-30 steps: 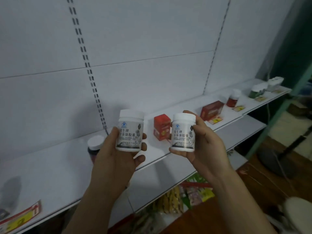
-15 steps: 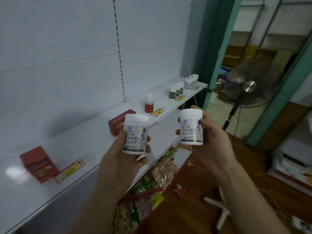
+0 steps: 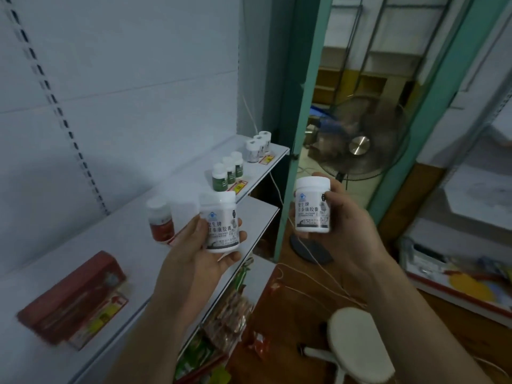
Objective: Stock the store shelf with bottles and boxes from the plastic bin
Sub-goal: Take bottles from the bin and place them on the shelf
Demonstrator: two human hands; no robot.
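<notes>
Each grip, left hand [image 3: 203, 253] and right hand [image 3: 342, 225], grasps a white bottle [image 3: 220, 221] around its label; likely light, rigid, smooth plastic.

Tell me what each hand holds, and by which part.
Each grips a white-capped bottle by its labelled body: left hand holds the left bottle, right hand the right bottle, fingers wrapping the sides.

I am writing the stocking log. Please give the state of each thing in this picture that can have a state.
Left hand: holds a white bottle, upright, capped.
Right hand: holds a second white bottle, upright, capped.
Green bottles: upright on the shelf.
White bottles at shelf end: upright.
Red bottle: upright, capped.
Red box: lying flat, closed.
</notes>
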